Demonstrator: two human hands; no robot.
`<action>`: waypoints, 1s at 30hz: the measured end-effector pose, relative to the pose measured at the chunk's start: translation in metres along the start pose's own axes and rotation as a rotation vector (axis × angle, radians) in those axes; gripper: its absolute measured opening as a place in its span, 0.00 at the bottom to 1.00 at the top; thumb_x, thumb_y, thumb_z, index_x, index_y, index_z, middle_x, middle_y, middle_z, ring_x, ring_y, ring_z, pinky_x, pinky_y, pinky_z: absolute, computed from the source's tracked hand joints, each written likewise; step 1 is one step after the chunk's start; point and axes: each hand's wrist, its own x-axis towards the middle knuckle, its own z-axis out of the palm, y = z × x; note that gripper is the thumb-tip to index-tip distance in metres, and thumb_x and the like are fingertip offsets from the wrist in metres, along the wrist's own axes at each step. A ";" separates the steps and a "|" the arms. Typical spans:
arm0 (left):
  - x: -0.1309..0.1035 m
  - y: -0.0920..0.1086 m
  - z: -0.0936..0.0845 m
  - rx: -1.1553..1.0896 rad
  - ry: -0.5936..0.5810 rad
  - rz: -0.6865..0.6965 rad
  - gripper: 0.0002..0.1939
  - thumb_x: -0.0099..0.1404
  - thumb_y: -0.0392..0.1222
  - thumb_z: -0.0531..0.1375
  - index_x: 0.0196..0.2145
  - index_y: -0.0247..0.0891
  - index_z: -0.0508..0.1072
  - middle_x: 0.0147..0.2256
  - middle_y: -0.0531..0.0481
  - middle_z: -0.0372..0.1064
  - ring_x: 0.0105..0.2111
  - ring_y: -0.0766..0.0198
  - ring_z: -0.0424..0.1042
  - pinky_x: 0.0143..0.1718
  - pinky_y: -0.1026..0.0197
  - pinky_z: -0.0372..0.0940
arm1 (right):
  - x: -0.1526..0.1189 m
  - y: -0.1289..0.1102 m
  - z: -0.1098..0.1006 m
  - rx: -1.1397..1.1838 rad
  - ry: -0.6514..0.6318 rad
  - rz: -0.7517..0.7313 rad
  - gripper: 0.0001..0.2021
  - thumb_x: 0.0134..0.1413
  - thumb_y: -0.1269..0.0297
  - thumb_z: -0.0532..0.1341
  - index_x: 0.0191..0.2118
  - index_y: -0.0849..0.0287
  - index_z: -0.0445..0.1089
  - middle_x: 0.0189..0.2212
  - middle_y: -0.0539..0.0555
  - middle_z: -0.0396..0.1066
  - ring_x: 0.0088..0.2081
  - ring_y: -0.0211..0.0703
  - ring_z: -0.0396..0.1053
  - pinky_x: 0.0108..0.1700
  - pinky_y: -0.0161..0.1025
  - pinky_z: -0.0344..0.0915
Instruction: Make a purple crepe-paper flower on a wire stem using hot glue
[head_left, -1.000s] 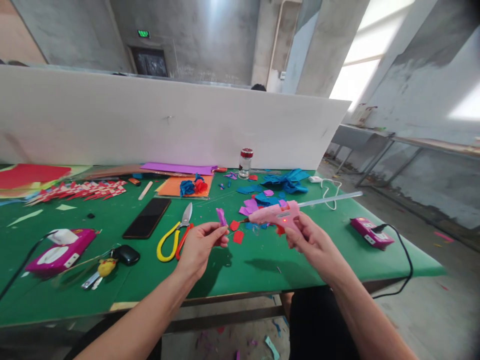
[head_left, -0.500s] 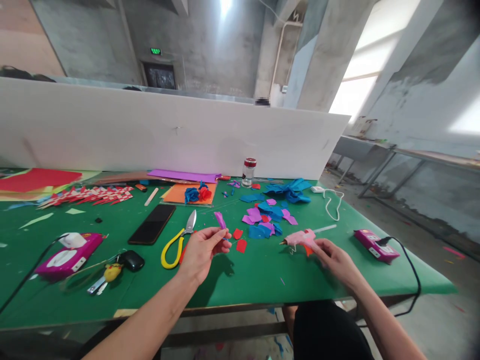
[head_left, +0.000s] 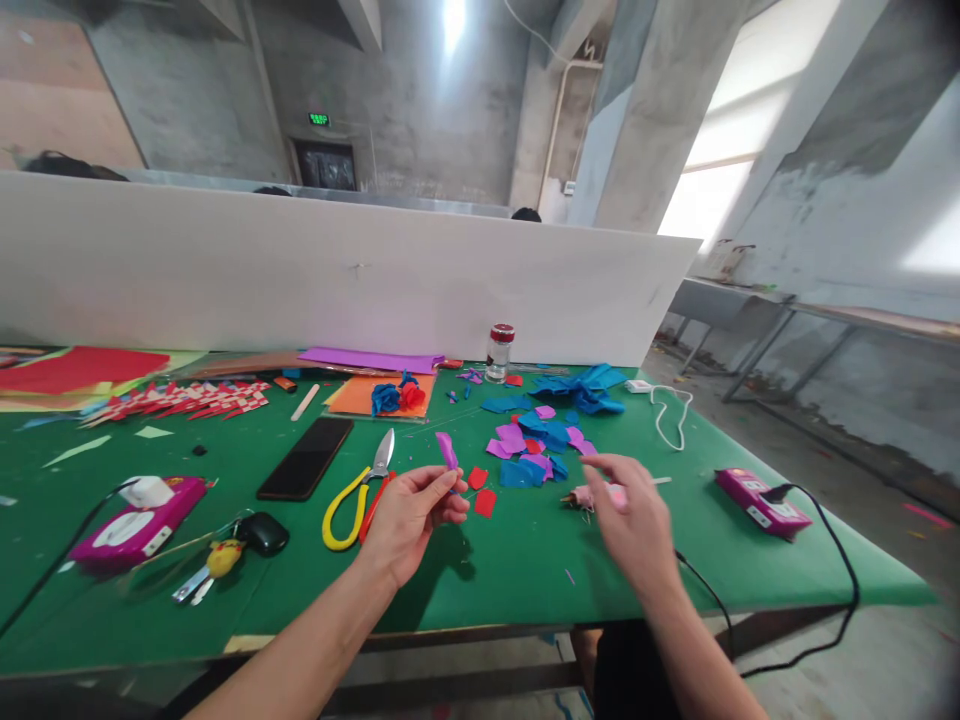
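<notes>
My left hand (head_left: 421, 515) pinches a small purple paper petal piece (head_left: 447, 450) that stands up above the fingertips; its lower end is hidden by the fingers. My right hand (head_left: 637, 510) hovers with fingers apart over a pink glue gun (head_left: 616, 497), which lies on the table and is partly covered by the hand. Between the hands lie red paper pieces (head_left: 484, 502). Beyond them is a loose pile of purple paper pieces (head_left: 510, 438) and blue paper pieces (head_left: 517, 473). Scissors with yellow handles (head_left: 346, 507) lie just left of my left hand.
A phone (head_left: 306, 458), keys with a yellow charm (head_left: 223, 558) and a purple power strip (head_left: 142, 525) lie left. Blue and red paper flowers (head_left: 397, 397) rest on orange paper. A red-lidded jar (head_left: 500, 353) stands before a white partition (head_left: 225, 270). Another power strip (head_left: 765, 502) sits right.
My right hand has let go of the glue gun, which now lies on the table, and has moved left and up over it. My left hand still holds the purple petal piece.
</notes>
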 end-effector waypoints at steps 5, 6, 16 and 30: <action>0.002 -0.004 -0.001 0.009 -0.024 -0.008 0.14 0.45 0.41 0.73 0.27 0.30 0.78 0.23 0.49 0.75 0.21 0.69 0.72 0.25 0.69 0.69 | 0.004 -0.073 0.064 0.631 -0.364 0.133 0.13 0.59 0.61 0.55 0.45 0.57 0.73 0.42 0.57 0.75 0.43 0.47 0.71 0.47 0.44 0.66; 0.002 -0.005 -0.001 0.013 -0.029 -0.010 0.14 0.45 0.41 0.73 0.28 0.30 0.78 0.23 0.49 0.75 0.22 0.69 0.72 0.26 0.69 0.69 | 0.002 -0.078 0.073 0.703 -0.404 0.179 0.14 0.59 0.60 0.55 0.45 0.57 0.74 0.43 0.57 0.75 0.44 0.48 0.71 0.47 0.44 0.66; 0.004 -0.010 0.000 0.009 -0.003 -0.009 0.16 0.43 0.42 0.74 0.28 0.31 0.79 0.22 0.49 0.75 0.21 0.69 0.72 0.25 0.68 0.70 | -0.012 -0.076 0.087 0.881 -0.405 0.269 0.12 0.56 0.62 0.59 0.42 0.59 0.76 0.41 0.59 0.76 0.43 0.49 0.72 0.48 0.46 0.67; 0.007 -0.014 0.001 -0.013 0.017 0.014 0.16 0.41 0.42 0.74 0.26 0.31 0.78 0.20 0.49 0.75 0.21 0.68 0.72 0.26 0.68 0.69 | -0.016 -0.084 0.085 0.671 -0.259 0.111 0.09 0.55 0.70 0.58 0.39 0.57 0.74 0.38 0.55 0.74 0.43 0.45 0.71 0.47 0.42 0.66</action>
